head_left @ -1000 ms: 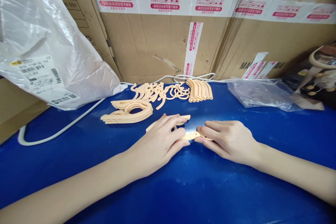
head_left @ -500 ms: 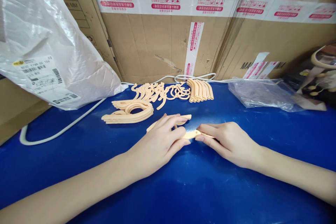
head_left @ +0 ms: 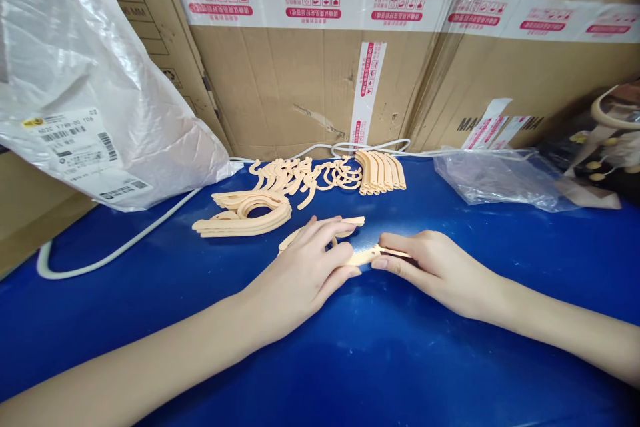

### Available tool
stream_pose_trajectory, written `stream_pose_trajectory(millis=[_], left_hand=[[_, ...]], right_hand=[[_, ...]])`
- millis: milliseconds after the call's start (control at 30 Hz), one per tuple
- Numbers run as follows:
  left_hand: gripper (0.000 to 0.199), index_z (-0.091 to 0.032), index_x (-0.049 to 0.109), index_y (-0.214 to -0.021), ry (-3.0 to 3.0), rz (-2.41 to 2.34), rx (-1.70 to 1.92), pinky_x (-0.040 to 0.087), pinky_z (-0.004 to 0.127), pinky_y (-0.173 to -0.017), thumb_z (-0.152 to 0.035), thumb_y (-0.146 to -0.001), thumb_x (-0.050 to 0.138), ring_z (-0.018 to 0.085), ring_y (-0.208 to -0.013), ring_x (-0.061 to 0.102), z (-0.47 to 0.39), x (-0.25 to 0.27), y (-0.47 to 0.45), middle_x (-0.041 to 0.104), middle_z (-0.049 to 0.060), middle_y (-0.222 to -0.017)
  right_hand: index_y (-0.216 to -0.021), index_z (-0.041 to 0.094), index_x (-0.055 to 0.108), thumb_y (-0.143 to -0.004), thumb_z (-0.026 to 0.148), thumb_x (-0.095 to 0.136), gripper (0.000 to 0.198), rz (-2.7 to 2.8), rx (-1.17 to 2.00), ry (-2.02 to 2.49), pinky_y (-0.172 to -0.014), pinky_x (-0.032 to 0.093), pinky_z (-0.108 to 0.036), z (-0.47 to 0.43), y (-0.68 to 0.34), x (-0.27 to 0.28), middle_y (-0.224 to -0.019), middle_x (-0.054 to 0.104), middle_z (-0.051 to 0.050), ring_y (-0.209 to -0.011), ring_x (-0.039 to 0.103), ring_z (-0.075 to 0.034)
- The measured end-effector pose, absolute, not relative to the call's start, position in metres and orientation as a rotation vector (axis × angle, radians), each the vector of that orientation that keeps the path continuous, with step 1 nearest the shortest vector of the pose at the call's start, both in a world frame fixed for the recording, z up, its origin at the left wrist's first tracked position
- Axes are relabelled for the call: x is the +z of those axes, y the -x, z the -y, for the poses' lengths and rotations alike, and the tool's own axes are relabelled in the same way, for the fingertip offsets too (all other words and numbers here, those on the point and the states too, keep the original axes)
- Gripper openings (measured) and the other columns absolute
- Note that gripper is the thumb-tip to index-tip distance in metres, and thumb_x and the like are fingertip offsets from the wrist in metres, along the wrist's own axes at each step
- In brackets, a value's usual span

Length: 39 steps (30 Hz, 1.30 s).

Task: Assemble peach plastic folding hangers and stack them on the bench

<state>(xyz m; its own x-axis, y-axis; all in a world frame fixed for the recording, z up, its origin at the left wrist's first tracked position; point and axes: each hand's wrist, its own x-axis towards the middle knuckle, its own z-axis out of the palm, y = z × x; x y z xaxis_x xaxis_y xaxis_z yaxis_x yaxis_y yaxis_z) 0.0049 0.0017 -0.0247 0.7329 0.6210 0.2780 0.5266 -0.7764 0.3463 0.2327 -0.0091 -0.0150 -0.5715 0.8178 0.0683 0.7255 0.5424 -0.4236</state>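
Observation:
My left hand (head_left: 303,273) is closed over a cream plastic hanger part (head_left: 364,257), pinning it above the blue table. Its far arm (head_left: 356,221) sticks out past my fingertips, while the middle is hidden under the hand. At the right end of this part, beside a small hole, my right hand (head_left: 433,267) pinches a thin cream strip (head_left: 397,253) between thumb and fingers. The strip meets the end of the hanger part; whether it is joined there I cannot tell.
Left of centre lies a stack of curved hanger bodies (head_left: 270,225). Behind are loose hooks (head_left: 287,175) and a row of hanger arms (head_left: 383,172). A clear plastic bag (head_left: 495,180), a white parcel bag (head_left: 100,100), a white cable (head_left: 125,255) and cardboard boxes (head_left: 280,80) surround the table.
My right hand has shifted slightly at the joint, and more of the thin strip shows between its fingers. My left hand and the hanger part stay almost still.

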Motion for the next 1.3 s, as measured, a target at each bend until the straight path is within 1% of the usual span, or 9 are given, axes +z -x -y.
stream_pose_trajectory(millis=[100, 300, 367, 467, 667, 867, 1067, 1200, 1300], left_hand=[[0.02, -0.019, 0.054, -0.087, -2.697, -0.911, 0.543, 0.03, 0.049, -0.113, -0.029, -0.098, 0.041, 0.023, -0.133, 0.039, -0.001, -0.024, -0.005, 0.044, 0.005, -0.143], [0.02, -0.019, 0.054, -0.089, -2.709, -0.92, 0.518, 0.03, 0.05, -0.113, -0.03, -0.099, 0.04, 0.023, -0.132, 0.039, -0.001, -0.025, -0.006, 0.044, 0.005, -0.143], [0.02, -0.019, 0.055, -0.09, -2.714, -0.919, 0.517, 0.03, 0.05, -0.113, -0.03, -0.098, 0.041, 0.023, -0.132, 0.039, -0.001, -0.025, -0.006, 0.044, 0.006, -0.143], [0.021, -0.019, 0.056, -0.091, -2.715, -0.92, 0.522, 0.03, 0.049, -0.113, -0.031, -0.098, 0.041, 0.023, -0.132, 0.039, -0.001, -0.026, -0.005, 0.044, 0.006, -0.143], [0.021, -0.019, 0.057, -0.093, -2.71, -0.909, 0.508, 0.028, 0.05, -0.114, -0.03, -0.099, 0.04, 0.023, -0.133, 0.039, 0.0, -0.026, -0.005, 0.044, 0.006, -0.143], [0.022, -0.019, 0.058, -0.091, -2.68, -0.904, 0.535, 0.029, 0.049, -0.113, -0.03, -0.098, 0.041, 0.023, -0.133, 0.039, -0.001, -0.026, -0.006, 0.045, 0.006, -0.142], [0.024, -0.02, 0.06, -0.098, -2.682, -0.887, 0.576, 0.03, 0.049, -0.112, -0.031, -0.099, 0.039, 0.024, -0.132, 0.041, -0.002, -0.027, -0.006, 0.049, 0.007, -0.138], [0.025, -0.02, 0.06, -0.095, -2.679, -0.89, 0.551, 0.03, 0.05, -0.112, -0.031, -0.099, 0.038, 0.024, -0.132, 0.04, 0.0, -0.026, -0.005, 0.048, 0.007, -0.139], [0.025, -0.02, 0.06, -0.093, -2.659, -0.895, 0.537, 0.029, 0.05, -0.113, -0.031, -0.099, 0.038, 0.023, -0.131, 0.041, 0.001, -0.025, -0.004, 0.047, 0.006, -0.141]], right_hand=[[-0.076, 0.02, 0.048, -0.098, 0.051, 0.032, 0.041, 2.529, 0.501, 1.308, -0.052, 0.027, -0.024, 0.009, -0.234, -0.016, -0.059, 0.048, 0.005, -0.051, 0.045, -0.011], [-0.086, 0.02, 0.05, -0.097, 0.053, 0.032, 0.039, 2.554, 0.42, 1.348, -0.054, 0.031, -0.025, 0.01, -0.235, -0.017, -0.069, 0.061, 0.001, -0.058, 0.055, -0.014], [-0.086, 0.02, 0.05, -0.098, 0.05, 0.032, 0.037, 2.575, 0.392, 1.328, -0.053, 0.031, -0.025, 0.011, -0.234, -0.017, -0.069, 0.061, 0.001, -0.057, 0.056, -0.013], [-0.081, 0.02, 0.049, -0.1, 0.046, 0.029, 0.037, 2.624, 0.309, 1.294, -0.051, 0.03, -0.024, 0.01, -0.234, -0.018, -0.064, 0.058, 0.002, -0.052, 0.053, -0.012], [-0.078, 0.019, 0.048, -0.101, 0.045, 0.023, 0.042, 2.693, -0.099, 1.15, -0.044, 0.024, -0.025, 0.01, -0.236, -0.024, -0.061, 0.056, 0.002, -0.044, 0.051, -0.011], [-0.077, 0.019, 0.049, -0.102, 0.041, 0.022, 0.043, 2.654, -0.365, 1.048, -0.044, 0.025, -0.025, 0.01, -0.236, -0.027, -0.06, 0.056, 0.003, -0.045, 0.051, -0.01], [-0.075, 0.019, 0.05, -0.102, 0.036, 0.029, 0.039, 2.627, -0.691, 0.957, -0.048, 0.027, -0.028, 0.01, -0.235, -0.024, -0.06, 0.053, 0.001, -0.048, 0.051, -0.012], [-0.071, 0.019, 0.051, -0.1, 0.034, 0.034, 0.036, 2.6, -0.848, 0.905, -0.049, 0.027, -0.028, 0.011, -0.235, -0.021, -0.058, 0.051, 0.001, -0.047, 0.046, -0.013], [-0.07, 0.02, 0.052, -0.099, 0.034, 0.036, 0.036, 2.581, -0.898, 0.898, -0.051, 0.027, -0.028, 0.012, -0.234, -0.019, -0.058, 0.05, 0.0, -0.049, 0.044, -0.013]])
